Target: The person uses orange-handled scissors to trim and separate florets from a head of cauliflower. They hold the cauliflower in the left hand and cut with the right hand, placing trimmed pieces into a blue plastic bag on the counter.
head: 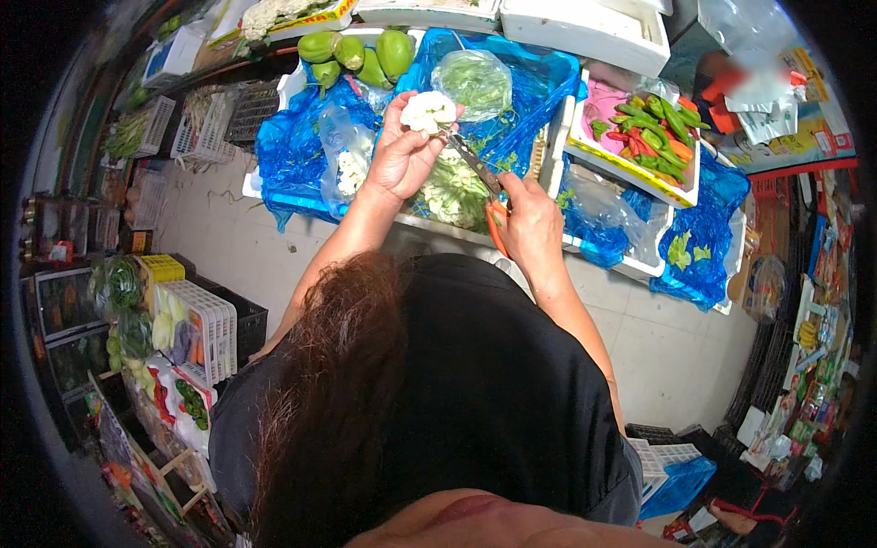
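My left hand [403, 156] holds a white cauliflower floret [428, 112] up in front of me. In my right hand [533, 218] is a pair of scissors with orange handles [498, 226], the dark blades [474, 163] reaching to the floret's underside. Beneath the hands lies a larger cauliflower head [453, 195] with pale green stems and leaves. A clear plastic bag with white florets [349, 171] rests left of my left wrist. Beyond the blades sits a clear bag of green leafy vegetables [473, 83] on blue plastic sheeting [548, 72].
Several green, papaya-like fruits [395, 56] lie at the back left. To the right, a foam box [675, 195] holds red and green peppers [651, 130]. White crates [220, 329] of vegetables stand behind on the left, over a tiled floor [212, 233]. A person [736, 524] is partly visible at lower right.
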Demonstrator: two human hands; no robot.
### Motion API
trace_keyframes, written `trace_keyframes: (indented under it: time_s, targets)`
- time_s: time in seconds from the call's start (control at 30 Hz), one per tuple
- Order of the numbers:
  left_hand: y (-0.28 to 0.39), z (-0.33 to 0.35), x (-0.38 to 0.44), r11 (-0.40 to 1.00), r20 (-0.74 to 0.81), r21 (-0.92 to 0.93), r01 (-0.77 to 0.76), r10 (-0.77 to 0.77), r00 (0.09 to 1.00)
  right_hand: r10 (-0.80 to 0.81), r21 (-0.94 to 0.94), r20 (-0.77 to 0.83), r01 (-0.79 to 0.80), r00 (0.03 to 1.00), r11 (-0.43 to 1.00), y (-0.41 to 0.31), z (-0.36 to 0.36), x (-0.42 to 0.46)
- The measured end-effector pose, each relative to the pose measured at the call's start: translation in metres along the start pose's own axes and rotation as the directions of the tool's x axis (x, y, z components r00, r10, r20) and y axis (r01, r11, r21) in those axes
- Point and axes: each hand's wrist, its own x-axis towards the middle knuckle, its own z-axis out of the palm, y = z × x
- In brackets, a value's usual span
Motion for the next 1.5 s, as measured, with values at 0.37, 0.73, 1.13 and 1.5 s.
trace_keyframes:
  time_s: [0.37,0.73,1.13,1.5]
  targets:
    - [-0.011,0.005,-0.009,0.970,0.045,0.213,-0.120,0.113,0.993,-0.017,-0.023,-0.051,0.015,0.999,1.000,-0.007,0.004,0.000]
    - [-0.030,0.007,-0.009,0.884,-0.009,0.404,-0.234,0.260,0.966,0.006,-0.082,-0.074,-0.012,0.997,0.997,-0.011,0.008,0.001]
    - [-0.016,0.013,-0.013,0.986,-0.146,0.165,-0.041,0.065,0.987,0.101,0.146,-0.075,-0.090,0.992,0.985,0.009,0.013,-0.003]
    - [-0.006,-0.001,-0.015,0.990,-0.034,0.121,0.067,-0.063,0.997,-0.113,-0.138,-0.225,0.083,0.968,0.987,0.005,0.000,0.003]
